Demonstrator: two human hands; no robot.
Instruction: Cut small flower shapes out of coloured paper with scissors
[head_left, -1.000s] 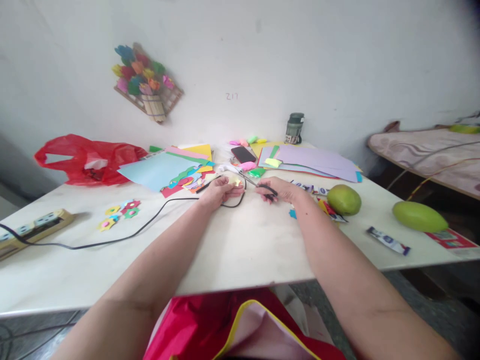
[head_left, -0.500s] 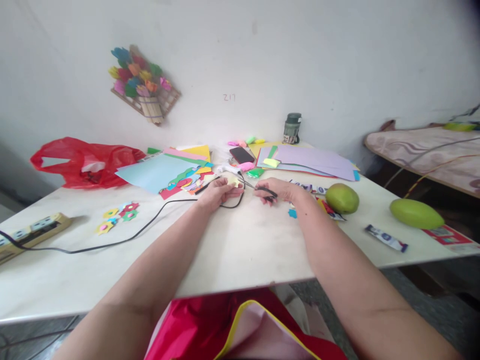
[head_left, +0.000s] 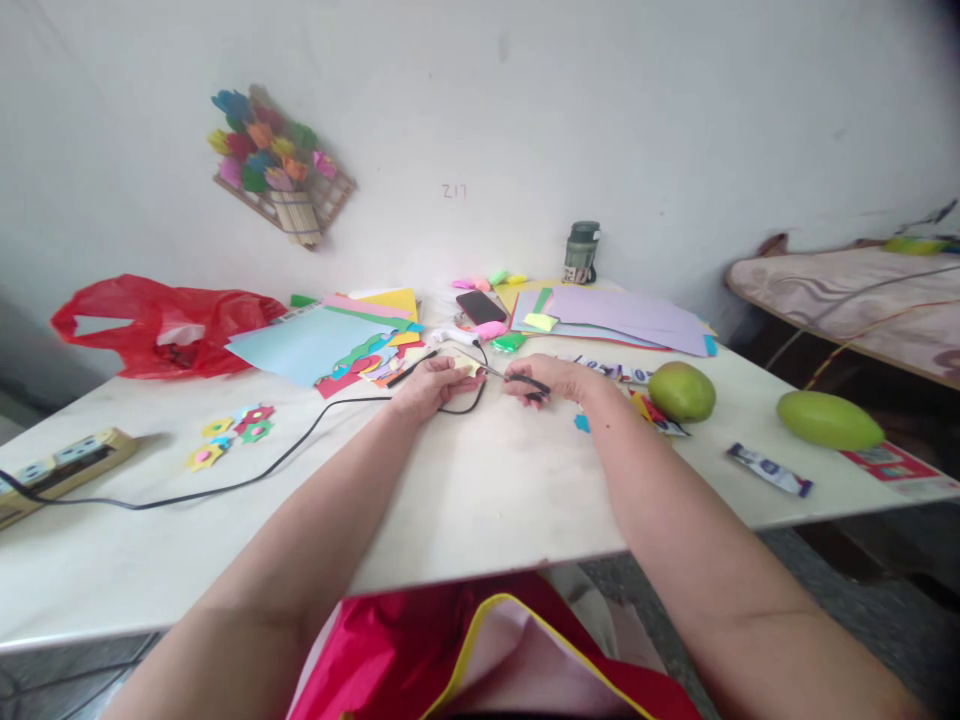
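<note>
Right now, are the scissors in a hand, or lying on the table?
The scissors are in the right hand: it grips their dark handles, blades pointing toward the left hand.

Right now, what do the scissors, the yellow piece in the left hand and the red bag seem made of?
Scissors: probably metal blades, thin and grey; smooth black handles, perhaps plastic. Yellow piece: likely paper or card, thin and matte. Red bag: probably plastic film, glossy and crinkled.

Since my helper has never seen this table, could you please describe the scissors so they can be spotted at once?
Find the white table, then the right hand near its middle. The scissors are in that hand, pointing toward the left hand. Dark handles and metal blades set them apart from the nearby black cable.
</note>
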